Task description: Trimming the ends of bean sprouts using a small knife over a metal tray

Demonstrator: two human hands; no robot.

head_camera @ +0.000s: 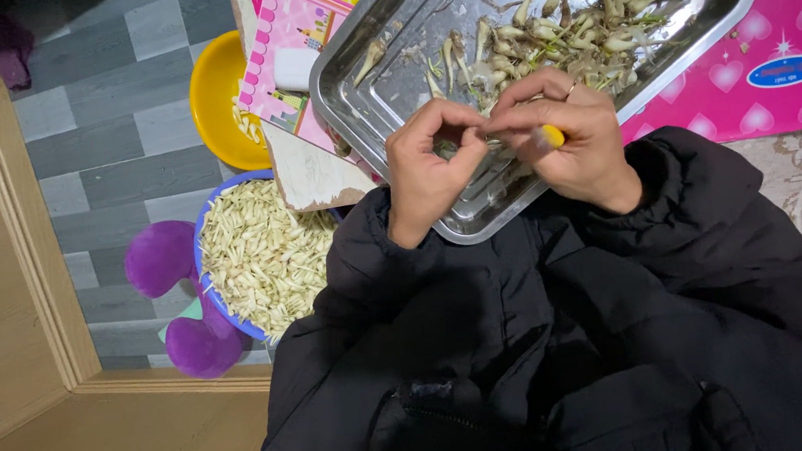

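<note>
The metal tray (385,86) is silver and holds pale white-green stalks (589,23), and under it the table cover (782,31) is pink with lighter hearts. The bowl (210,96) is yellow, the basin (204,240) has a blue rim, and the slippers (161,258) are purple. The right hand (568,141) holds a tool with a yellow handle (553,136), and the jacket (577,357) is black.

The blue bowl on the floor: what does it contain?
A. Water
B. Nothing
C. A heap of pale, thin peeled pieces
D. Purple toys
C: the blue bowl, left of the metal tray, is heaped with pale, thin pieces.
</note>
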